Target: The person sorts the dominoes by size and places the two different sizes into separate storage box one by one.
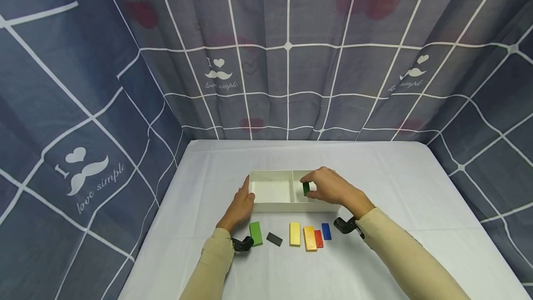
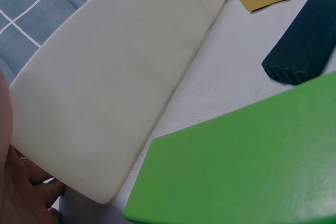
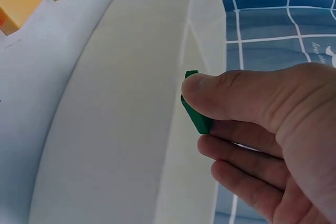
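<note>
A white two-compartment box stands on the table. At its left end, my left hand grips the wall, thumb near the front corner and fingers along the outer side. Over the right compartment, my right hand pinches a small dark green block between thumb and fingers. The block is held upright; whether it touches the box floor I cannot tell. Nearest the left wrist lies a bright green block, with a dark block to its right.
In front of the box also lie a yellow block, an orange-yellow block, a red block and a blue block. A white cloth covers the table. Grid-patterned curtains enclose its back and sides.
</note>
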`<control>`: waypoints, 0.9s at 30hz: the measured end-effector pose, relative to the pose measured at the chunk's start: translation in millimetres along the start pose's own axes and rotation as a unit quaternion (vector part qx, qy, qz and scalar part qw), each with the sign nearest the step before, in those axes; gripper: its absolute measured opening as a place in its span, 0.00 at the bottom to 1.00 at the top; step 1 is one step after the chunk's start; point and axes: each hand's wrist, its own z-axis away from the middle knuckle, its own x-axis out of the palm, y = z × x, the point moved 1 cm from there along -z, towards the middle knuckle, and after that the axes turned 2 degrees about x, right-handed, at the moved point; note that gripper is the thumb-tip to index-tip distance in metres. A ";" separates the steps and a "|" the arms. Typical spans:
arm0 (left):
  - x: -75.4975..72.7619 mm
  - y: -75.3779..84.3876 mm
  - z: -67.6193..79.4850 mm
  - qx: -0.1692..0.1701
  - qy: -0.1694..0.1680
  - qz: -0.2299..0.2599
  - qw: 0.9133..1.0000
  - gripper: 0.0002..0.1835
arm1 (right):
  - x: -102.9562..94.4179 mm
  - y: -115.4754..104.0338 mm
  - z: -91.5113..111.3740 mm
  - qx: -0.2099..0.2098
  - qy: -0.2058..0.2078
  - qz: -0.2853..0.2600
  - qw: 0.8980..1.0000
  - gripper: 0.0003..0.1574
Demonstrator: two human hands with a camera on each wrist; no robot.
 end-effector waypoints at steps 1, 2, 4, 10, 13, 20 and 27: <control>0.2 -0.3 0.1 0.000 0.000 0.001 1.000 0.38 | 1.9 0.2 -1.0 0.004 -0.003 -0.002 1.000 0.24; 0.4 -0.4 0.3 -0.001 0.000 0.003 1.000 0.38 | 3.9 0.7 -2.3 0.005 -0.005 -0.004 1.000 0.25; 0.5 -0.2 0.6 0.001 0.000 0.002 1.000 0.38 | 7.4 1.5 -4.6 0.006 -0.006 -0.010 1.000 0.25; -0.1 1.3 0.5 -0.013 0.000 0.003 1.000 0.38 | 17.9 6.2 -13.3 -0.009 -0.003 -0.020 1.000 0.23; -0.1 1.0 0.4 -0.017 0.000 0.004 1.000 0.38 | 22.0 7.2 -17.4 -0.013 -0.009 -0.026 1.000 0.22; 0.3 -0.8 0.1 -0.005 0.002 0.004 1.000 0.38 | 32.9 10.3 -26.0 -0.026 0.001 -0.024 0.999 0.22; 0.8 -1.4 0.1 0.000 0.004 0.001 1.000 0.38 | 43.5 16.4 -32.1 -0.005 0.005 -0.031 0.999 0.15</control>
